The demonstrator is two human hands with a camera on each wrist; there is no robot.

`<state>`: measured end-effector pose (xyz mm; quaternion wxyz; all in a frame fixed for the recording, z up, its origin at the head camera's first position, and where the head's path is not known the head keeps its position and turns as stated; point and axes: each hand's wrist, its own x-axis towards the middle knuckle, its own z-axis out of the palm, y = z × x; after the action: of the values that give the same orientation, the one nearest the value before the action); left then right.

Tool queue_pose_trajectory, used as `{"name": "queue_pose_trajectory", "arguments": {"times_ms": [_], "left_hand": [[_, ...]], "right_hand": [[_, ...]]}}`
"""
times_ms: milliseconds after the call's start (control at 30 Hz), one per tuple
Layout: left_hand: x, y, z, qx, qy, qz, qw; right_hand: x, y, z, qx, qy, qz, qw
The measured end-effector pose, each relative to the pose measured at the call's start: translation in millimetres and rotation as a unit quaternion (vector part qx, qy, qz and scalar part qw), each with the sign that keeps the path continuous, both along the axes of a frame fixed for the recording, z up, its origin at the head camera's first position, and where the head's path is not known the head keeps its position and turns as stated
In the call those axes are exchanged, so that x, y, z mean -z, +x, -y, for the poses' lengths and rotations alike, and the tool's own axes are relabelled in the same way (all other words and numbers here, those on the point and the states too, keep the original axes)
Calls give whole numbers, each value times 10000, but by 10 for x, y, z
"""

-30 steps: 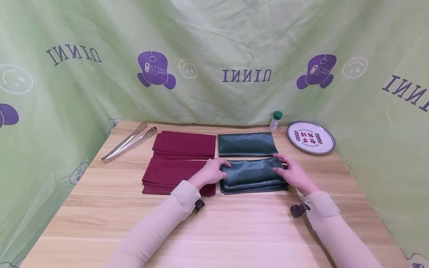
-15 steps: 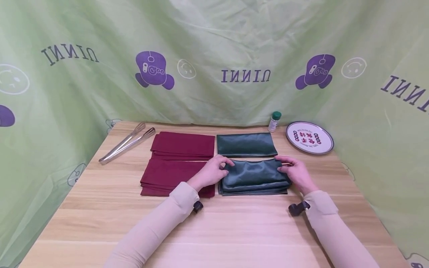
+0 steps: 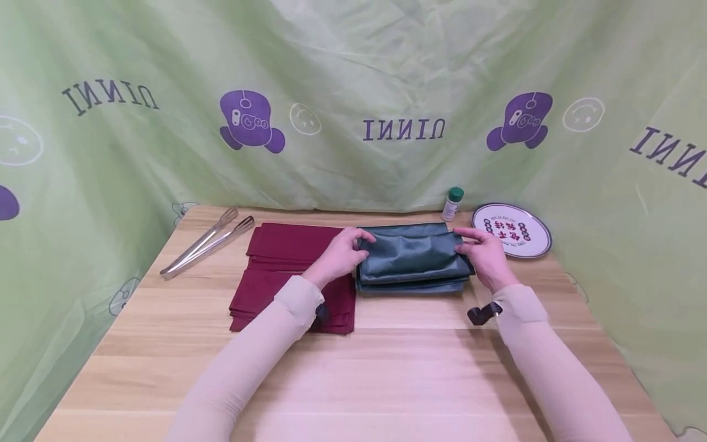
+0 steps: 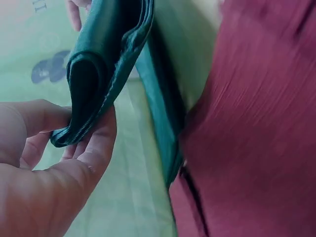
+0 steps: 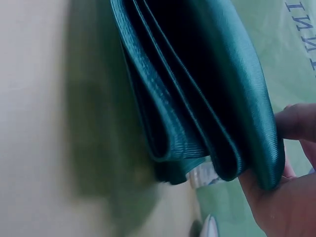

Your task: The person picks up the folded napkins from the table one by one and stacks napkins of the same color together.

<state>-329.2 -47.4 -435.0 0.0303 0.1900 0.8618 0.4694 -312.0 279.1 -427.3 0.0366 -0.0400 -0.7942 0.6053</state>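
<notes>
While left grip [image 3: 338, 253] and right grip [image 3: 487, 256] pinch folded green cloth [image 3: 414, 258], bottle [image 3: 452, 207] stands near far edge of desk [image 3: 409, 374], contents unclear.

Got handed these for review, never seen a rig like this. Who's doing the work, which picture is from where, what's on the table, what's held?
No robot here: a person works with a bare left hand and right hand. The wide picture comes from a camera worn on the head, looking forward and down; each close-up comes from that wrist's own camera. Both hands pinch a folded dark green satin cloth, one at each end, raised off the wooden table. Another green cloth is partly hidden behind it. To its left lie two folded burgundy cloths, one behind the other. Farther out are metal tongs at left, and a green-capped bottle and a printed plate at right.
</notes>
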Motion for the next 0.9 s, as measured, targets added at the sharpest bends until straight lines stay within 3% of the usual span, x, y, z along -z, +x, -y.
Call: {"name": "queue_pose_trajectory", "arguments": {"times_ms": [133,400,600,900], "left_hand": [[-64,-203,10,-212,57,-27,9998],[-95,-486,4,-398,178,486,9979],[-86,-575,-46,-481,169,482,9975],[55,-621,-44,-333,284,849,9954]], "right_hand": [[-85,-209,67,-9,66,-115,9999],[-111,-478,154,189,29,-41,9998],[-81,-582,159,390,58,-32,9992],[97,-682,87,510,-39,-147,9986]]}}
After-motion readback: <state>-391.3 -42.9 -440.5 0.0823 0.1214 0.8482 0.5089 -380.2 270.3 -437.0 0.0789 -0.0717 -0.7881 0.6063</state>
